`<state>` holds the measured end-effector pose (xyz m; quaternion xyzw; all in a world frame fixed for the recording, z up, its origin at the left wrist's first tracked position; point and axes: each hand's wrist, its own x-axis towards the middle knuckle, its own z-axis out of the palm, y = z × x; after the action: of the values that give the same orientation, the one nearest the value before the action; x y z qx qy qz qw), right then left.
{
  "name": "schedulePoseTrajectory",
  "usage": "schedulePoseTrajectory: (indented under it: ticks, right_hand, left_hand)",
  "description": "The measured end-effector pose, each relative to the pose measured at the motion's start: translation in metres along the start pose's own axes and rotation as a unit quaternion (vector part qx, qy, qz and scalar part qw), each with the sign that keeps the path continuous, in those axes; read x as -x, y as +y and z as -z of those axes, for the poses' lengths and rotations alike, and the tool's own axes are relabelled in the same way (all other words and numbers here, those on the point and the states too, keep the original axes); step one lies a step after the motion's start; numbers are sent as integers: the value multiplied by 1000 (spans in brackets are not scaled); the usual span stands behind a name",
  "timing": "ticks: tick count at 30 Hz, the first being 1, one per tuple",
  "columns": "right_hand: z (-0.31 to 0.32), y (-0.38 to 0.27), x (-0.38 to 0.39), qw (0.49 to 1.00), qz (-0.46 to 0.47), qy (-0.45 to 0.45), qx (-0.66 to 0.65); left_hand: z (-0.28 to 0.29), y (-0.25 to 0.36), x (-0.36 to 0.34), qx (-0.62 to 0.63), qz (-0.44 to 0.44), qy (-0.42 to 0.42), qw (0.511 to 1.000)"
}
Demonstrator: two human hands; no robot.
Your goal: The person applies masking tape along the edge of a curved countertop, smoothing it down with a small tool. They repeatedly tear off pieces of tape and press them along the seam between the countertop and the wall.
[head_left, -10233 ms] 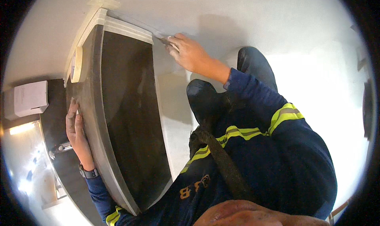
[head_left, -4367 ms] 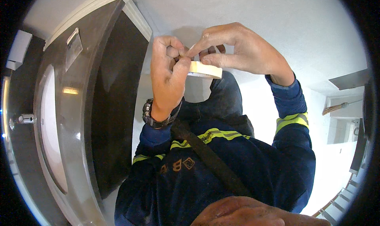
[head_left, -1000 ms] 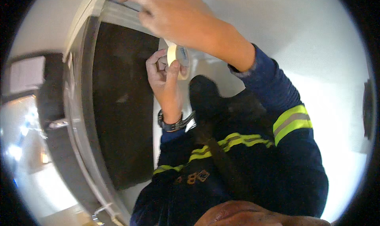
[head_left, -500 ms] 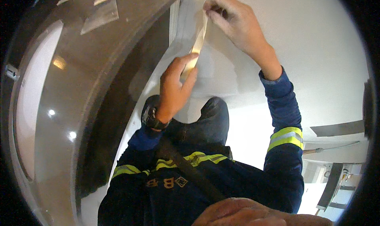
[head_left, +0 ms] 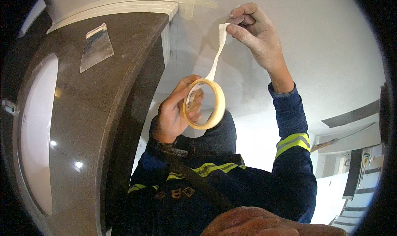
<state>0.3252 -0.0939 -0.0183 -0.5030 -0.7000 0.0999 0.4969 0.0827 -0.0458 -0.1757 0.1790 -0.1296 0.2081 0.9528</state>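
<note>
My left hand [head_left: 173,112] grips a roll of masking tape [head_left: 218,108], its fingers reaching round the side and into the ring. From the roll a pulled-out strip of tape [head_left: 216,60] runs up, slightly twisted, to my right hand [head_left: 258,35]. Thumb and index finger of that hand pinch the strip's free end, while the other fingers curl above it. Both hands are in front of a pale wall [head_left: 306,62].
On the left is a dark speckled countertop [head_left: 78,124] with a white basin [head_left: 37,132]. A flat scraper blade [head_left: 97,50] lies on it. Cream tape strips [head_left: 120,8] edge the wall behind the counter, crossing at a corner [head_left: 189,2]. A grey strip [head_left: 351,114] is at the right.
The roll has turned so its open ring faces up toward me. My right hand has shifted right and slightly down, with the tape strip stretched between both hands. The view has tilted toward the wall.
</note>
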Motion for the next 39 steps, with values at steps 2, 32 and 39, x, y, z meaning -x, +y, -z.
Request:
schedulePoseTrajectory:
  ticks: [2,32,39]
  right_hand:
    - [-1,-1,1,1000,1,6,3]
    - [-5,-43,53,948,-58,-294,111]
    - [-2,-34,67,956,-17,-257,144]
  left_hand:
    - [6,-3,-12,-110,17,45,993]
    - [-66,0,-6,-819,-86,52,565]
    - [-52,-4,0,-794,-30,61,605]
